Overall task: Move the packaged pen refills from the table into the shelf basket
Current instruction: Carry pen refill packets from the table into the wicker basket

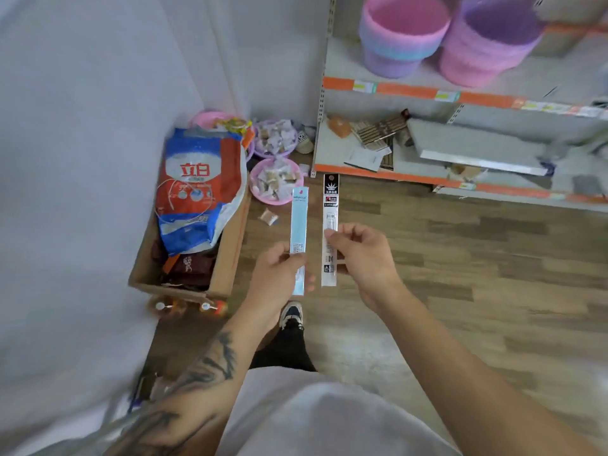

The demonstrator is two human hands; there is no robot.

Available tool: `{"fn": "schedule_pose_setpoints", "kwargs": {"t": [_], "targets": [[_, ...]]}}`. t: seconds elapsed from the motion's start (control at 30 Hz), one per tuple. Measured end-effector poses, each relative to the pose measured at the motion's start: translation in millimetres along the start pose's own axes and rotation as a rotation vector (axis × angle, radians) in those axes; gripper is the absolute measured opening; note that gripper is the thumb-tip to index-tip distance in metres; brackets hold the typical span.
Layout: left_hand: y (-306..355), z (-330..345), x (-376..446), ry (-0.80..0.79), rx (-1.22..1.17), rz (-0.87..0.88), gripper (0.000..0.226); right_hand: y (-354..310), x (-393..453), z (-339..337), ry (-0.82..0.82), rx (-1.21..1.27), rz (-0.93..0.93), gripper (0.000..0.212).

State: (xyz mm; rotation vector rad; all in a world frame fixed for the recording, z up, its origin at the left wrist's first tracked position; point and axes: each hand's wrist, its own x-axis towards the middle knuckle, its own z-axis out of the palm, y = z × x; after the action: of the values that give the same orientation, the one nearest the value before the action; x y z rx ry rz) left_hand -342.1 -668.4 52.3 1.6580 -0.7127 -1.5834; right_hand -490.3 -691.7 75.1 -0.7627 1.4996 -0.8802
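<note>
My left hand [279,274] pinches a long light-blue refill pack [299,222] near its lower end, holding it upright over the floor. Beside it, my right hand [365,258] pinches a clear refill pack with a black header [330,205], also upright. The two packs stand parallel and a little apart. On the upper shelf at the top right sit a pink basket with a blue band [401,37] and a purple-pink basket [487,44]. No table is in view.
A shelf unit with orange-edged boards [411,90] stands at the right, with loose packs on its lower board. A cardboard box [227,258] with a detergent bag [197,189] sits by the wall. Pink bowls of sweets [274,182] lie on the wooden floor.
</note>
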Motion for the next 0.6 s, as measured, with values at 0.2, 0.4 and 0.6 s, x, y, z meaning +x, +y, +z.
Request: {"fn": "schedule_pose_setpoints", "kwargs": {"t": [0.2, 0.4, 0.6], "targets": [[90, 15, 75, -0.161, -0.017, 0.083, 0.016, -69, 68, 9, 0.092, -0.022, -0.040, 0.015], [147, 38, 135, -0.219, 0.008, 0.155, 0.016, -116, 115, 8, 0.152, 0.002, -0.093, 0.021], [197, 66, 191, -0.251, 0.013, 0.230, 0.013, -165, 176, -4, 0.151, 0.045, -0.177, 0.025]]}}
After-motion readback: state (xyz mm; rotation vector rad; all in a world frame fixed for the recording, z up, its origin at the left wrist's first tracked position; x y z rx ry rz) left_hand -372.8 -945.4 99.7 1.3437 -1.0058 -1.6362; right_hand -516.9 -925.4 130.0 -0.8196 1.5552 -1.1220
